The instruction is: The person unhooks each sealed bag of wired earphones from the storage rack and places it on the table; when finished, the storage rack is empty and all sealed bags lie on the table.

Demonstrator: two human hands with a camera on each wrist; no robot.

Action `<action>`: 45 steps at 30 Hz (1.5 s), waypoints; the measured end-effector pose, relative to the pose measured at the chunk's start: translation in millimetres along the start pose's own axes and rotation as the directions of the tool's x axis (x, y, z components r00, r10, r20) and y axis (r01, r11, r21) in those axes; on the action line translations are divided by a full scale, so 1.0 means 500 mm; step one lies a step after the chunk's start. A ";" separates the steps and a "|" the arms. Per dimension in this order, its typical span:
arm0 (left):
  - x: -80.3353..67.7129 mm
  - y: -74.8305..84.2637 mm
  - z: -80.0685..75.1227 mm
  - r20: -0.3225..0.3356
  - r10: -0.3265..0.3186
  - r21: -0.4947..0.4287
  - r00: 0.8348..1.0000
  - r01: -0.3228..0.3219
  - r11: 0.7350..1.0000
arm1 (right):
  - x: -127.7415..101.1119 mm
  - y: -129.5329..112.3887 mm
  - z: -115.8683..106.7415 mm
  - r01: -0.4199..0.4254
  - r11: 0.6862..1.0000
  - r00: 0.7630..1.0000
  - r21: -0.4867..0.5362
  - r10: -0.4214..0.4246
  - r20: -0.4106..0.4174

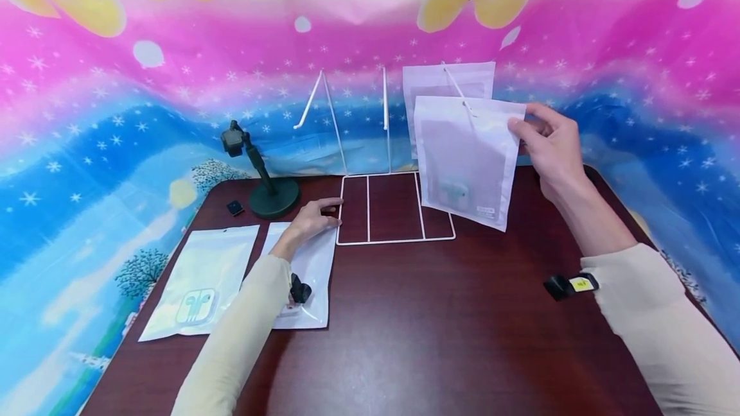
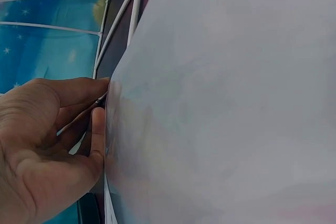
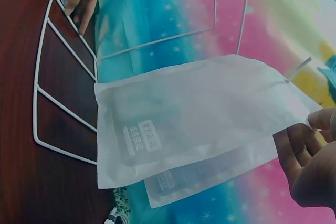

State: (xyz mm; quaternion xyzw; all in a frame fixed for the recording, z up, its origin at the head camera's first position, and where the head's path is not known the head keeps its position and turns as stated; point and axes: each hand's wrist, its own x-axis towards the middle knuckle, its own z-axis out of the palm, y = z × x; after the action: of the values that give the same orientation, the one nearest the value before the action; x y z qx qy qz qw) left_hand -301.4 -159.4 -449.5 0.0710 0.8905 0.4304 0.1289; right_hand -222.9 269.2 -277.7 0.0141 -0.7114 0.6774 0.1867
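A white wire display rack stands on the table, with hooks sticking out near its top. On its right hook hang two white flat pouches, a front pouch and a rear pouch. My right hand pinches the front pouch's upper right corner; the hook tip pokes through its top. In the right wrist view both pouches show pale printed labels. My left hand holds the left side wire of the rack's base between thumb and fingers, above a flat pouch. That pouch blocks much of the left wrist view.
Another white pouch with an earphone picture lies at the table's left. Behind it stand a black stand with a round base and a small black square. A patterned cloth hangs behind the table.
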 end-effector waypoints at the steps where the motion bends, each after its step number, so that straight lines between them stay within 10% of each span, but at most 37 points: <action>1: 0.000 -0.001 0.001 0.000 -0.002 -0.001 1.000 0.002 1.000 | -0.005 -0.001 -0.001 0.006 1.000 1.000 0.015 -0.006 0.003; 33: -0.001 0.003 -0.003 0.000 -0.022 -0.037 1.000 0.022 0.999 | -0.089 -0.041 -0.035 0.108 0.955 0.994 0.275 -0.109 -0.013; 45: 0.002 0.002 -0.005 -0.002 0.005 0.015 1.000 -0.005 1.000 | -0.101 0.008 -0.075 -0.061 0.963 0.998 0.263 0.064 -0.005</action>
State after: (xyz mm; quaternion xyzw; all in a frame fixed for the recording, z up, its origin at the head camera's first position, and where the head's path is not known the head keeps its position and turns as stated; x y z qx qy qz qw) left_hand -303.2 -160.2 -447.3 0.0738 0.8937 0.4241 0.1266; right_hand -167.9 294.4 -295.6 0.0116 -0.6140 0.7714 0.1666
